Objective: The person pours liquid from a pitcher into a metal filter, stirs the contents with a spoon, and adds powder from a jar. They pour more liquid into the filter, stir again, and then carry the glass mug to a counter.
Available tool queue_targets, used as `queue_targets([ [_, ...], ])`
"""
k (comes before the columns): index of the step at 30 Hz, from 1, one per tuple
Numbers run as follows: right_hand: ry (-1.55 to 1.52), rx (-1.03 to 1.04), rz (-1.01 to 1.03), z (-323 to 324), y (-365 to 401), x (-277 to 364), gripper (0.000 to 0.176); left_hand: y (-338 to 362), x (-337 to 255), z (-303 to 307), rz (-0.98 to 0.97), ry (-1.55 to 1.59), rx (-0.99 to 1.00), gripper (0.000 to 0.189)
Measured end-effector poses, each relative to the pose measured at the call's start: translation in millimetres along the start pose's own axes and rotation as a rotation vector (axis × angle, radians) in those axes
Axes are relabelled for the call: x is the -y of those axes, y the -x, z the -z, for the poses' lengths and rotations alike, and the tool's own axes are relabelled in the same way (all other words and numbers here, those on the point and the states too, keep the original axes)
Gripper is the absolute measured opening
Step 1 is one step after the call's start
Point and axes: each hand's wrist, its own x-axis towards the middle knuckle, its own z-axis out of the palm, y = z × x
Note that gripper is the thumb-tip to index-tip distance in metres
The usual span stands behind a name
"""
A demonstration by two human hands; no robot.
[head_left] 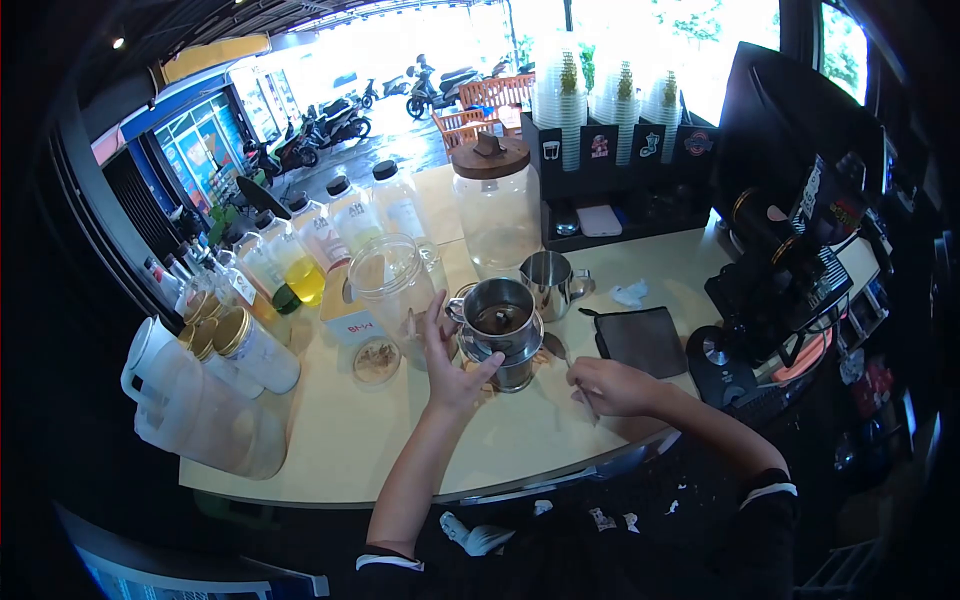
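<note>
A metal drip coffee filter (500,315) with dark liquid and some grounds in it sits on top of a metal cup (515,377) near the middle of the counter. My left hand (455,372) is curved round its left side, thumb against the lower rim and fingers by the small handle. Pinched in my right hand (612,388) is a metal spoon (556,346), its bowl pointing toward the filter, close to the counter and apart from it. Just behind the filter stands a steel pitcher (548,285). A dark folded cloth (640,341) lies right of the spoon.
An open clear jar (388,268) and its lid (377,361) are left of my hand. Farther left stand several bottles (352,212), gold-lidded jars (255,350) and a plastic jug (200,400). A large lidded jar (497,215) and stacked cups (560,100) stand behind; a black machine (775,280) is at right.
</note>
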Motion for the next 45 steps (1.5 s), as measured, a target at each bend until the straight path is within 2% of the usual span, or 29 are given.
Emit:
queue_targets([
  [1,0.004,0.000,0.002,3.9,0.9,-0.6,0.007,0.1,-0.3,-0.1,0.006,0.008,0.003,0.105],
  [3,-0.014,-0.229,0.022,15.0,3.0,-4.4,0.006,-0.2,-0.9,-0.3,0.000,0.009,0.001,0.105],
  [4,-0.010,-0.225,0.023,21.9,5.2,-6.2,0.006,0.1,-1.0,-0.4,-0.003,0.009,0.002,0.105],
  [6,-0.329,-0.412,-0.180,39.0,7.1,-6.6,0.012,0.2,-1.1,0.6,0.006,0.011,0.002,0.106],
  [7,-0.323,-0.409,-0.179,50.9,4.7,0.9,0.012,0.1,-0.6,0.8,0.016,0.011,0.007,0.106],
  [9,-0.285,-0.647,-0.053,77.2,-2.0,26.9,0.015,0.2,2.6,2.1,0.011,0.011,0.011,0.106],
  [10,-0.285,-0.645,-0.049,84.4,-5.8,37.6,0.015,-0.4,3.6,3.4,0.009,0.005,0.020,0.106],
  [12,-0.156,-0.692,0.163,92.4,-16.2,60.2,0.017,-0.4,2.1,4.1,0.006,-0.019,0.018,0.106],
  [14,-0.099,-0.646,0.207,90.5,-35.9,80.3,0.014,0.9,-0.7,4.2,0.010,-0.044,0.025,0.106],
  [16,0.090,-0.428,0.266,86.3,-54.9,89.4,0.010,-1.0,-2.3,2.4,0.004,-0.024,0.034,0.103],
  [17,0.090,-0.435,0.266,82.2,-62.9,89.2,0.010,-1.7,-0.4,3.0,0.001,-0.026,0.040,0.103],
  [19,0.072,-0.284,0.346,73.2,-78.2,83.4,0.011,-3.3,3.0,6.6,-0.042,-0.060,0.080,0.102],
  [22,0.186,-0.319,0.346,77.2,-79.3,88.5,0.013,-5.8,-2.3,12.8,0.017,-0.100,0.148,0.099],
  [23,0.332,-0.330,0.354,79.2,-77.9,88.8,0.013,-6.3,-1.2,12.6,0.029,-0.067,0.147,0.098],
  [27,0.386,-0.315,0.323,66.1,-80.0,85.7,0.018,-7.0,-7.1,9.8,0.035,-0.064,0.106,0.094],
  [29,0.345,-0.302,0.525,63.8,-83.3,89.8,0.025,-7.5,-10.5,11.3,0.057,-0.124,0.119,0.095],
  [33,0.485,-0.248,0.416,70.1,-77.7,92.8,0.031,-7.3,-12.8,10.9,0.022,-0.130,0.110,0.095],
  [36,0.432,-0.286,0.339,67.7,-77.0,94.3,0.031,-8.4,-15.1,10.4,0.056,-0.101,0.128,0.097],
  [40,0.355,-0.231,0.393,60.7,-72.9,100.3,0.032,-7.1,-14.7,9.6,0.070,-0.050,0.133,0.097],
  [45,0.409,-0.383,0.299,64.6,-72.0,91.0,0.034,-8.1,-13.4,7.1,0.013,-0.088,0.122,0.097],
])
